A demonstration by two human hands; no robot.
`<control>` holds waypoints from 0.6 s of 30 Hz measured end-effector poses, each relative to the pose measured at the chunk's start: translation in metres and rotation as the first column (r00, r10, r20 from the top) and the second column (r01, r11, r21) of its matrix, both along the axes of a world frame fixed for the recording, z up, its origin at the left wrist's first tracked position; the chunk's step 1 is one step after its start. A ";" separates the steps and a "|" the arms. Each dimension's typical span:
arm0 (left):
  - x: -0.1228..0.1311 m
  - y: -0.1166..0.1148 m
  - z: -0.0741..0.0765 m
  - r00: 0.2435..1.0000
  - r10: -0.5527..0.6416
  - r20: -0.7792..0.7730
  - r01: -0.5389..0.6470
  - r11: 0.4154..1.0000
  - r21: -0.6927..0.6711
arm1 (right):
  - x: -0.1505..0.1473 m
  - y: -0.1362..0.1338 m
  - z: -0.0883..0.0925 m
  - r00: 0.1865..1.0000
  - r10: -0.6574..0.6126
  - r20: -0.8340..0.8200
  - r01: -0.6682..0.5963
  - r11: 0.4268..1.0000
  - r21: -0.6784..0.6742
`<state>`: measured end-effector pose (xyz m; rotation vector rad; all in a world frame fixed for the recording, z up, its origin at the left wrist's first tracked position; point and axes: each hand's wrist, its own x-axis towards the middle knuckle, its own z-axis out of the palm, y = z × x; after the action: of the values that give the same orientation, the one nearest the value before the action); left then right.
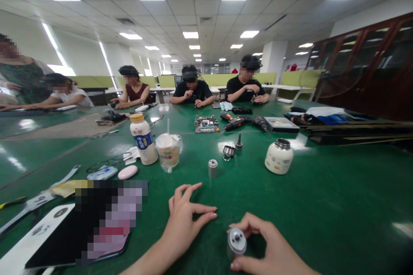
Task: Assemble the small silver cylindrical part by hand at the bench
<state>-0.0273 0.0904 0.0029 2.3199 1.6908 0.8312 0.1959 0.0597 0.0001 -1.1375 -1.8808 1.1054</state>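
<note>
My right hand (263,242), low in the view, grips a small cylindrical motor (236,245) between thumb and fingers. Its silver end face is turned up and shows a dark centre and small holes. To its left, my left hand (182,219) is held over the green table with fingers spread; thumb and forefinger tips come close together, and I see nothing between them. A second silver motor-like cylinder (212,168) stands upright beyond my hands. Behind it lie a shiny metal cup-shaped part (229,151) and a dark chuck-like part (238,142).
A white flask (279,157) stands right; a bottle (143,139) and a straw cup (168,152) stand left. Farther back are a circuit board (207,124) and power drills (243,122). A blurred-out device (54,234) lies front left. Several people sit across the table (338,206).
</note>
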 end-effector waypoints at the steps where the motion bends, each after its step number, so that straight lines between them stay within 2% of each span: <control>1: -0.001 0.001 -0.004 1.000 -0.002 -0.026 0.002 1.000 -0.001 | 0.000 0.000 0.000 1.000 0.002 0.000 -0.002 1.000 0.000; 3: -0.001 0.001 -0.005 0.999 -0.005 -0.041 0.005 1.000 0.014 | 0.000 0.000 0.001 1.000 0.007 -0.001 -0.007 1.000 -0.003; 6: 0.005 -0.007 0.007 0.999 -0.013 0.052 0.009 0.997 0.076 | 0.000 -0.001 0.003 1.000 0.002 -0.003 -0.002 1.000 -0.004; 10: 0.017 -0.026 0.023 0.974 -0.150 0.173 0.124 0.981 0.153 | -0.001 -0.001 0.004 1.000 0.006 -0.005 -0.006 1.000 0.017; 13: 0.024 -0.036 0.021 0.963 -0.214 0.163 0.195 0.973 0.124 | -0.001 -0.001 0.004 1.000 0.015 -0.017 -0.015 1.000 0.024; 18: 0.026 -0.039 0.016 0.959 -0.243 0.144 0.233 0.969 0.081 | -0.002 0.000 0.002 1.000 -0.005 -0.008 0.005 1.000 0.020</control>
<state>-0.0013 0.0518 0.0186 2.3700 1.3096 0.9964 0.1940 0.0596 0.0023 -1.1245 -1.8777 1.0848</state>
